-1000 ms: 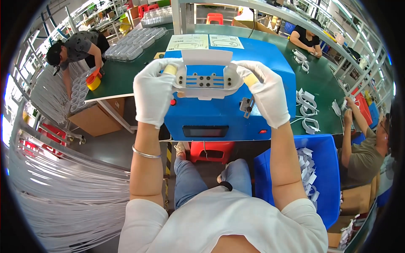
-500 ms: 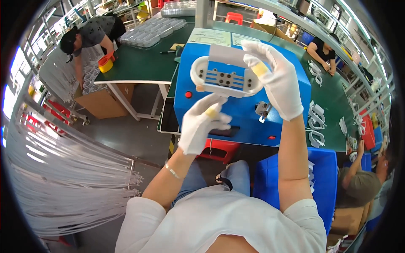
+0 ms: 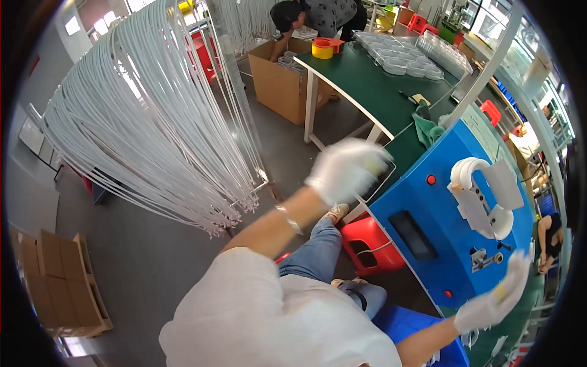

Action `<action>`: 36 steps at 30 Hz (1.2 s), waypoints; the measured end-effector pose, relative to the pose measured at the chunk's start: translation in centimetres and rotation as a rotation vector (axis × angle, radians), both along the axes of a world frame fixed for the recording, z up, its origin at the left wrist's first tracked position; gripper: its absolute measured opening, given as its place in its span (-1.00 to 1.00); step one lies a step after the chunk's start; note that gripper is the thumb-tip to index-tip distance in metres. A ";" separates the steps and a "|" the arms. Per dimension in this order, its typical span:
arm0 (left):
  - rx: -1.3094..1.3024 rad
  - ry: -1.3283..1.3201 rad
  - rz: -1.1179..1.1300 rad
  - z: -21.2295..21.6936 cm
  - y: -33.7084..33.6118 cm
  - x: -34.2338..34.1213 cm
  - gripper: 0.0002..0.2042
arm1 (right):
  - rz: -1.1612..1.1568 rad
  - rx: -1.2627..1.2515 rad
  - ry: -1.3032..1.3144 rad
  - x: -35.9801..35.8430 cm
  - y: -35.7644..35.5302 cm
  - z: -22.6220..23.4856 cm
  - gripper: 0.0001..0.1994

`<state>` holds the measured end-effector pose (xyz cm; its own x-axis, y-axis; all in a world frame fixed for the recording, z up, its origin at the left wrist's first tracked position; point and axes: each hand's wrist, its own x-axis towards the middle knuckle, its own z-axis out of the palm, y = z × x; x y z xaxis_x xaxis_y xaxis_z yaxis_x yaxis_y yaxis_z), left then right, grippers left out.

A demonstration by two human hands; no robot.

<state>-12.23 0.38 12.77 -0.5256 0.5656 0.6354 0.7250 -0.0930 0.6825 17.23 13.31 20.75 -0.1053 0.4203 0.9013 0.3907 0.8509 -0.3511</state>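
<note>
In a white glove, my left hand (image 3: pixel 348 172) is in the air left of the blue machine (image 3: pixel 397 202); motion smears its fingers, and no held thing shows. My right hand (image 3: pixel 496 301), gloved too, is above the machine's near right corner, fingers stretched out and nothing visible in them. Both hands are apart from the white rounded fixture (image 3: pixel 502 224) on the machine's top, which has a pale flat plate at its side. Close to my right hand, a small metal clamp (image 3: pixel 484 259) is mounted on the machine. A dark display panel (image 3: pixel 413 234) and red buttons (image 3: pixel 431 180) are on its face.
On my left a rack carries many hanging white cords (image 3: pixel 153 116). Stacked cartons (image 3: pixel 61 278) stand on a pallet. A red stool (image 3: pixel 367 241) and a blue bin (image 3: pixel 400 324) are by my legs. Clear trays (image 3: pixel 397 55) lie on the green table (image 3: pixel 361 85); a co-worker (image 3: pixel 324 15) bends over a carton.
The view has swung left toward the cord rack. Both hands have come away from the fixture: the left to the machine's left side, the right down toward its near corner.
</note>
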 end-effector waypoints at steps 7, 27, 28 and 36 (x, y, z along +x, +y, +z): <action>0.199 0.336 1.208 4.0 -14.9 -14.1 -0.58 | 0.037 -0.511 -0.032 4.9 -1.9 -6.1 -0.77; -0.169 0.417 1.625 11.7 -16.8 -16.1 -0.67 | 0.407 -0.863 0.021 3.4 -3.6 -9.3 -0.80; -0.310 0.415 1.638 11.5 -17.1 -16.3 -0.69 | 0.437 -0.849 0.018 3.7 -3.5 -9.7 -0.80; -0.816 0.191 1.463 15.9 -18.3 -14.1 -0.57 | 0.533 -0.893 -0.018 4.5 -3.2 -11.2 -0.78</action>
<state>-26.28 -17.92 28.67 -0.8251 -0.1027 0.5556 -0.0507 0.9928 0.1082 21.73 10.16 9.60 -0.4831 0.8292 0.2811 0.0517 0.3475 -0.9362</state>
